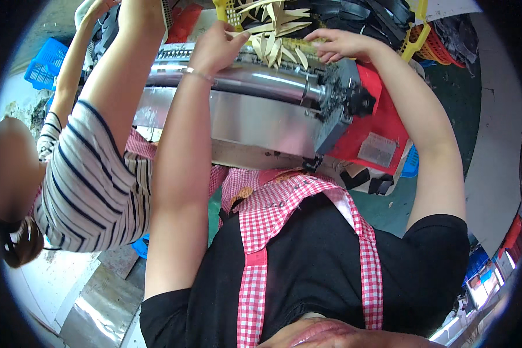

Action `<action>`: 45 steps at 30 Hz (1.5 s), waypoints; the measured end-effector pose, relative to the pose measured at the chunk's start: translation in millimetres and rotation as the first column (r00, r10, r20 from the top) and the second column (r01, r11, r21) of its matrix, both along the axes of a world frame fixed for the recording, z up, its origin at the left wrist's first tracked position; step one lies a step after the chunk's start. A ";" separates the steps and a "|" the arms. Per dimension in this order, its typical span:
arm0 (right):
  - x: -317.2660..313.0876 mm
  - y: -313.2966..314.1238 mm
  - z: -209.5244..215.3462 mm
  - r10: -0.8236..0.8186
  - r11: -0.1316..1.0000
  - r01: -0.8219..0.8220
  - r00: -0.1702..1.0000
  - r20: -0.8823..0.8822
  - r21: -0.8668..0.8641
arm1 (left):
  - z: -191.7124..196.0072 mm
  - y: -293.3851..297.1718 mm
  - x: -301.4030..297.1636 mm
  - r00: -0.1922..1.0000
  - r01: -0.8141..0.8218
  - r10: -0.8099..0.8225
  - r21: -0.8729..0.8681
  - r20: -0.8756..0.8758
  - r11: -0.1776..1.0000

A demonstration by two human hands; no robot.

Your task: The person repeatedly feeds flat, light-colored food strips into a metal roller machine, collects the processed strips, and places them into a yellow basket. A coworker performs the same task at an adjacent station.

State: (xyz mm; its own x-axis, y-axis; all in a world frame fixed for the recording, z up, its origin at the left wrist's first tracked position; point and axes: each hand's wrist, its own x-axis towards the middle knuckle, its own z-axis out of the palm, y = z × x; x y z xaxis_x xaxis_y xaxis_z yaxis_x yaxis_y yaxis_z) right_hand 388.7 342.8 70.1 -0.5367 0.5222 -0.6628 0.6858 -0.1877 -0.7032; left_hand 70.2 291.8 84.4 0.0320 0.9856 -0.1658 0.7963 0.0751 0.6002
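My left hand [214, 47] reaches over a long machine with a shiny metal roller [261, 79]. Its thumb and fingers come together at the end of a flat, cream, leaf-shaped piece, though the grip is partly hidden. Beside it, a loose heap of similar cream pieces [271, 43] spills over the far edge of the machine from a yellow basket [229, 14]. To the right of this heap is my right hand [339, 45], its fingers stretched out and apart with nothing visible in them, above the roller's right end.
A grey end housing [336, 110] and a red panel [356, 145] close off the machine's right side. Black pieces [371, 20] lie behind it. An orange basket [435, 49] stands far right, a blue basket [47, 62] far left. A co-worker in a striped shirt [93, 180] reaches in at left.
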 end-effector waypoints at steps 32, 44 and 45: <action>-49.1 42.8 -64.9 0.665 0.285 -0.316 0.745 0.051 0.905 | -16.3 112.7 -4.6 0.890 0.368 -0.399 -0.169 -0.220 0.914; -18.4 87.6 10.4 0.192 0.077 0.071 0.978 -0.085 0.994 | -44.2 132.0 -62.9 0.796 -0.238 0.344 -0.266 0.498 0.934; -11.7 89.0 6.5 0.221 0.073 0.062 0.972 -0.077 0.995 | -52.3 133.8 -63.2 0.776 -0.227 0.316 -0.225 0.546 0.947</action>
State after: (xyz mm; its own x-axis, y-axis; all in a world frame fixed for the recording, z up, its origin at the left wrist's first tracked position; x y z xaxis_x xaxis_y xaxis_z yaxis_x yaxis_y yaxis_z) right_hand 377.0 431.8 76.6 -0.6388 0.5638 0.5235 0.4961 0.8219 -0.2798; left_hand 6.9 425.6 32.2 -0.1015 0.9355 -0.3385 0.2477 0.3533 0.9021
